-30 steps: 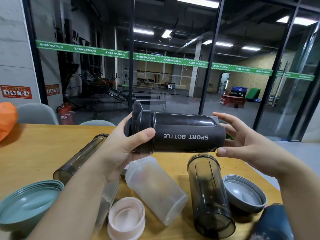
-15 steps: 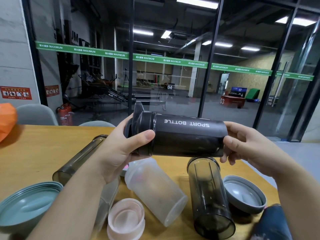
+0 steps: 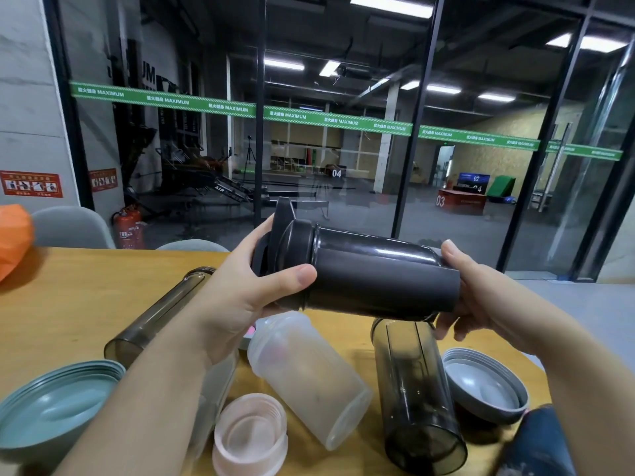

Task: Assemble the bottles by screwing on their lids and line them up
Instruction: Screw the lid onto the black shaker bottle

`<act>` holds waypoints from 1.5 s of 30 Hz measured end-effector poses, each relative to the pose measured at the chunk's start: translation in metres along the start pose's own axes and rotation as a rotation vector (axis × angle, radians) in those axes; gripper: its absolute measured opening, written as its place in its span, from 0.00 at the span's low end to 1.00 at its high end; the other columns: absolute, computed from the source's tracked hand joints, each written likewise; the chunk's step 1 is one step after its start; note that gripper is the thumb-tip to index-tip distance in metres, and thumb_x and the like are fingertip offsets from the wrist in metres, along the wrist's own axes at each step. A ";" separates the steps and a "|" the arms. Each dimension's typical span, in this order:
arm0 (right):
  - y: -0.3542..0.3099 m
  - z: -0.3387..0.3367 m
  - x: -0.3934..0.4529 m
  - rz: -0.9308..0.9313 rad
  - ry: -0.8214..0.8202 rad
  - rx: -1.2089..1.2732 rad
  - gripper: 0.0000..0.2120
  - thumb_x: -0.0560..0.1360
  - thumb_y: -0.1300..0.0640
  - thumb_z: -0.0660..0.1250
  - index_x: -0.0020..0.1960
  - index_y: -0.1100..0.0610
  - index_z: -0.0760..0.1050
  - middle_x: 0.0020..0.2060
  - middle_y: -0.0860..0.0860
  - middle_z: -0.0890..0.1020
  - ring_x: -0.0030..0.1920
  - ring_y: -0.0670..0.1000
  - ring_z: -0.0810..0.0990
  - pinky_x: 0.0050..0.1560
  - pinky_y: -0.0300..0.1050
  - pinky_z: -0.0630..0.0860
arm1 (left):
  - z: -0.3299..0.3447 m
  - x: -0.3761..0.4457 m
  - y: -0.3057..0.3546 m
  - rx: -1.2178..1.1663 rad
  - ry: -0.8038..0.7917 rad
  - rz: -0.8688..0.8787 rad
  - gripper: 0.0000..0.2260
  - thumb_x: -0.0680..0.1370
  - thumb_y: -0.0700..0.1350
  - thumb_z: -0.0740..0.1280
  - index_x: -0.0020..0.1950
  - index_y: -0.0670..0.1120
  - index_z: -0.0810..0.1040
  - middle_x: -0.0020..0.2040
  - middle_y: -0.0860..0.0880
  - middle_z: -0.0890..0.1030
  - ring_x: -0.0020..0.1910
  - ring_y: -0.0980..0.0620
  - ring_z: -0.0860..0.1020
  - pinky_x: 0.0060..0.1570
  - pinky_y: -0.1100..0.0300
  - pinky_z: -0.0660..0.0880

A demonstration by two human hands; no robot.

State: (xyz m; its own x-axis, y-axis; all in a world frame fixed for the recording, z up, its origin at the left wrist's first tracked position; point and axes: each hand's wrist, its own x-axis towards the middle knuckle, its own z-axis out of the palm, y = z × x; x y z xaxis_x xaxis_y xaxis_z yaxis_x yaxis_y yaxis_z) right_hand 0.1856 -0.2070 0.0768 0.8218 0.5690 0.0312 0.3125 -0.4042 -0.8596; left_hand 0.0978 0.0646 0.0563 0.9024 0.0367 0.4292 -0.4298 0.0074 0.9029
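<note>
The green strip (image 3: 336, 121) on the glass repeats "MAXIMUM" (with Chinese characters); the red box (image 3: 460, 202) reads "03".

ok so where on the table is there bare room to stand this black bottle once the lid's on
The widest bare patch of table is far left, between the orange object and the smoky tube. A narrower strip runs behind the held black bottle. In front it is crowded: frosted bottle, dark bottle, pink lid, green lid, grey lid.

1. We see a wooden table (image 3: 68, 297) carrying everything.
2. Near its front edge lie a green lid (image 3: 51, 413), pink lid (image 3: 251, 438), frosted bottle (image 3: 305, 379), two smoky bottles (image 3: 415, 400) (image 3: 154, 314) and grey lid (image 3: 484, 386).
3. An orange object (image 3: 13, 235) sits at the far left edge.
</note>
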 end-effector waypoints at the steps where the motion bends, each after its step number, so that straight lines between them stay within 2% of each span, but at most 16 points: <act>1: -0.002 0.000 0.001 -0.021 0.029 0.023 0.37 0.64 0.26 0.55 0.54 0.55 0.77 0.38 0.54 0.85 0.35 0.56 0.82 0.33 0.45 0.75 | -0.001 0.000 -0.001 -0.006 0.017 -0.011 0.37 0.60 0.51 0.76 0.68 0.50 0.70 0.52 0.48 0.84 0.52 0.46 0.83 0.45 0.52 0.80; 3: -0.003 -0.003 0.003 -0.128 0.070 0.069 0.39 0.57 0.24 0.64 0.61 0.46 0.72 0.47 0.53 0.84 0.44 0.56 0.84 0.39 0.45 0.79 | -0.002 0.001 -0.002 -0.022 0.050 -0.035 0.38 0.60 0.52 0.76 0.68 0.49 0.71 0.54 0.46 0.83 0.52 0.45 0.83 0.45 0.50 0.80; 5: -0.004 -0.005 0.001 -0.243 0.058 0.094 0.46 0.52 0.29 0.74 0.67 0.39 0.65 0.56 0.48 0.81 0.52 0.55 0.83 0.45 0.47 0.81 | -0.003 0.002 -0.003 -0.045 0.083 -0.053 0.35 0.60 0.53 0.75 0.65 0.50 0.73 0.55 0.46 0.83 0.52 0.46 0.83 0.45 0.50 0.81; 7: -0.004 -0.005 0.000 -0.313 0.038 0.102 0.49 0.51 0.35 0.79 0.68 0.35 0.63 0.60 0.44 0.79 0.54 0.55 0.82 0.48 0.47 0.80 | -0.002 0.002 -0.003 -0.069 0.102 -0.071 0.32 0.60 0.54 0.75 0.63 0.50 0.75 0.54 0.47 0.84 0.50 0.47 0.83 0.44 0.52 0.81; 10: -0.005 -0.004 0.001 -0.375 0.049 0.105 0.44 0.52 0.38 0.80 0.65 0.34 0.67 0.59 0.41 0.79 0.53 0.54 0.83 0.46 0.43 0.79 | -0.001 0.002 -0.003 -0.099 0.100 -0.084 0.26 0.63 0.52 0.75 0.59 0.49 0.77 0.51 0.48 0.85 0.48 0.48 0.84 0.41 0.54 0.81; 14: -0.005 -0.005 0.000 -0.392 0.094 0.065 0.39 0.52 0.35 0.79 0.61 0.35 0.71 0.56 0.42 0.80 0.43 0.52 0.82 0.40 0.44 0.79 | 0.002 0.002 -0.004 -0.107 0.090 -0.111 0.20 0.68 0.51 0.69 0.58 0.47 0.77 0.49 0.48 0.85 0.46 0.50 0.84 0.40 0.54 0.81; 20: -0.006 -0.006 0.000 -0.386 0.138 -0.008 0.44 0.52 0.30 0.75 0.65 0.40 0.69 0.56 0.41 0.80 0.40 0.48 0.81 0.39 0.43 0.78 | 0.002 0.002 -0.006 -0.102 0.086 -0.147 0.23 0.67 0.52 0.70 0.60 0.46 0.76 0.52 0.46 0.85 0.47 0.50 0.84 0.40 0.55 0.81; 25: -0.005 -0.007 -0.003 -0.390 0.184 -0.144 0.41 0.54 0.24 0.68 0.60 0.44 0.74 0.46 0.39 0.83 0.36 0.45 0.81 0.35 0.38 0.75 | 0.001 0.001 -0.004 -0.044 0.073 -0.141 0.26 0.65 0.52 0.72 0.61 0.46 0.76 0.52 0.45 0.84 0.48 0.49 0.84 0.41 0.55 0.81; 28: -0.005 -0.006 -0.002 -0.380 0.205 -0.200 0.38 0.56 0.21 0.63 0.54 0.47 0.77 0.38 0.41 0.83 0.32 0.45 0.79 0.33 0.38 0.74 | 0.001 0.002 -0.005 -0.015 0.066 -0.124 0.30 0.62 0.55 0.74 0.61 0.46 0.75 0.50 0.46 0.84 0.44 0.50 0.84 0.38 0.58 0.80; 31: -0.006 -0.004 -0.005 -0.325 0.194 -0.238 0.30 0.59 0.20 0.58 0.42 0.43 0.78 0.31 0.49 0.81 0.30 0.47 0.76 0.34 0.42 0.72 | 0.001 0.001 -0.005 0.014 0.043 -0.098 0.34 0.59 0.56 0.74 0.62 0.45 0.74 0.45 0.49 0.84 0.39 0.54 0.83 0.33 0.62 0.78; 34: -0.006 -0.001 -0.002 -0.191 0.212 -0.230 0.29 0.69 0.25 0.55 0.35 0.49 0.77 0.25 0.50 0.79 0.26 0.45 0.73 0.37 0.47 0.70 | -0.001 0.000 -0.005 0.069 0.015 -0.073 0.35 0.59 0.56 0.76 0.64 0.47 0.74 0.52 0.46 0.84 0.46 0.50 0.83 0.38 0.61 0.79; 36: 0.000 0.000 0.000 0.015 0.169 -0.206 0.39 0.62 0.24 0.52 0.36 0.60 0.77 0.21 0.52 0.78 0.25 0.50 0.72 0.37 0.49 0.73 | -0.002 0.000 -0.005 0.114 0.014 -0.059 0.44 0.55 0.59 0.80 0.68 0.50 0.70 0.57 0.46 0.81 0.52 0.50 0.82 0.44 0.57 0.80; 37: 0.005 -0.002 0.002 0.095 0.085 -0.150 0.43 0.58 0.23 0.49 0.34 0.64 0.78 0.20 0.54 0.78 0.24 0.52 0.72 0.35 0.47 0.75 | -0.003 0.000 -0.004 0.123 0.016 -0.054 0.48 0.53 0.61 0.81 0.70 0.53 0.69 0.60 0.47 0.80 0.56 0.49 0.81 0.51 0.52 0.79; 40: 0.010 -0.001 0.009 0.165 -0.124 -0.107 0.48 0.64 0.24 0.41 0.27 0.64 0.81 0.26 0.60 0.80 0.21 0.52 0.73 0.22 0.36 0.65 | -0.003 0.001 -0.004 0.096 0.021 -0.032 0.48 0.53 0.57 0.82 0.71 0.57 0.67 0.63 0.49 0.80 0.60 0.48 0.79 0.59 0.47 0.76; 43: 0.011 -0.004 0.004 0.147 -0.148 -0.113 0.49 0.58 0.22 0.43 0.34 0.63 0.83 0.31 0.60 0.83 0.26 0.52 0.76 0.26 0.39 0.67 | -0.003 0.001 -0.005 0.093 0.009 -0.016 0.44 0.58 0.52 0.78 0.73 0.53 0.66 0.62 0.48 0.80 0.60 0.47 0.79 0.61 0.44 0.74; 45: 0.006 -0.002 0.009 0.056 -0.040 -0.058 0.46 0.59 0.21 0.47 0.49 0.59 0.80 0.34 0.60 0.84 0.32 0.54 0.80 0.32 0.43 0.72 | -0.002 0.002 -0.003 0.092 0.026 -0.009 0.42 0.59 0.52 0.77 0.72 0.52 0.67 0.59 0.49 0.82 0.59 0.49 0.80 0.60 0.46 0.75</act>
State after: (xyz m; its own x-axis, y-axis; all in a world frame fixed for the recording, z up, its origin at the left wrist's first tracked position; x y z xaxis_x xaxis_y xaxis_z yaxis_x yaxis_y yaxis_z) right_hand 0.1960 -0.2062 0.0731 0.8193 0.5722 -0.0375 0.2945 -0.4760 -0.8287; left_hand 0.1010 0.0668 0.0539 0.9047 0.0631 0.4214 -0.4160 -0.0835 0.9055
